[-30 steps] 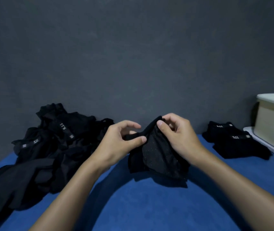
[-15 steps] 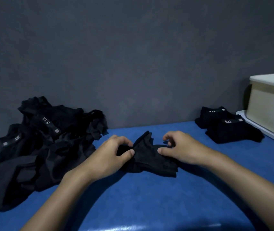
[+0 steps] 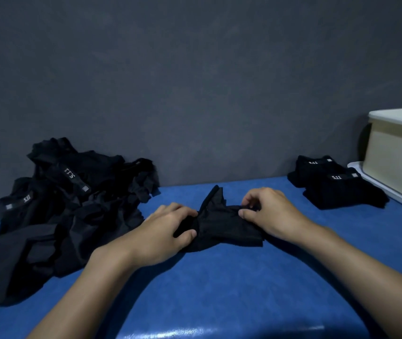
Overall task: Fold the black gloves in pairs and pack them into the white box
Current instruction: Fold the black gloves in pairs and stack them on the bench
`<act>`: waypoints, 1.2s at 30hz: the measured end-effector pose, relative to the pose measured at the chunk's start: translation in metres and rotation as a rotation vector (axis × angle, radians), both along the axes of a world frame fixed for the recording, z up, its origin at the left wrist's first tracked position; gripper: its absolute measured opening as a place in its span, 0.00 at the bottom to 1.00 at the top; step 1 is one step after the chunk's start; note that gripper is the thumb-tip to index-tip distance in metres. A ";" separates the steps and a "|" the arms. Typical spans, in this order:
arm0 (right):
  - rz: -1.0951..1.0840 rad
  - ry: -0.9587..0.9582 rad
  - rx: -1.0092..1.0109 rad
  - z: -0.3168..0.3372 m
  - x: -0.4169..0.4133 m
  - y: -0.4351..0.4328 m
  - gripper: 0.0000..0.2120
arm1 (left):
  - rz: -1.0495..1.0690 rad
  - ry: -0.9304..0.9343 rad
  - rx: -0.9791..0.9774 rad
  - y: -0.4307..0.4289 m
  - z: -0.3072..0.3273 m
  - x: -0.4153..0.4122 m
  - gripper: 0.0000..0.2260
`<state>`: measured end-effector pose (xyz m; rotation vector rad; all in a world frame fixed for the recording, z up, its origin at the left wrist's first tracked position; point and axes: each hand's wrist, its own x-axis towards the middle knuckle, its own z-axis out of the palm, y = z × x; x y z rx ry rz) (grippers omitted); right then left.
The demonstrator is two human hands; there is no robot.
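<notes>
Black glove bundle [image 3: 222, 228] lies flat on the blue tabletop [image 3: 219, 289], dead centre, between my two hands. It is bunched and narrowest at its left end, with one pointed flap sticking up at the back. I cannot tell whether it is one glove or a pair laid together.

My left hand [image 3: 163, 231] grips the bundle's left end, thumb below and fingers curled over the top, knuckles toward the camera. My right hand [image 3: 271, 214] pinches the right end between thumb and forefinger; the other fingers are curled in above the fabric. Both hands rest low on the tabletop with the cloth clamped in them.

To my left sits a pile of loose black gloves [image 3: 67, 211], heaped and tangled against the wall, with white "5.11" cuff labels showing on two of them. It is near my left hand but not touching it.

To my right, well apart from the bundle, folded gloves [image 3: 337, 187] are stacked neatly, labels up, just beside the white box [image 3: 398, 152]. The box stands at the right edge on a white flat base [image 3: 391, 194], cut off by the frame, so its inside is not visible.

Grey wall [image 3: 195, 81] fills everything behind.
</notes>
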<state>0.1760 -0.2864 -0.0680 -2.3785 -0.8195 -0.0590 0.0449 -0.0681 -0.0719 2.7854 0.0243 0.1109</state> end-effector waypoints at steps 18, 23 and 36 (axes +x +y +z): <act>0.292 -0.279 -0.155 0.003 -0.017 -0.019 0.07 | 0.058 -0.027 0.153 -0.008 0.012 -0.011 0.20; 0.317 -0.258 -0.251 0.006 -0.023 -0.021 0.06 | 0.043 -0.027 0.102 -0.012 0.022 -0.017 0.19; 0.256 -0.232 -0.306 0.002 -0.045 -0.012 0.35 | -0.133 -0.299 0.030 -0.015 0.008 -0.004 0.22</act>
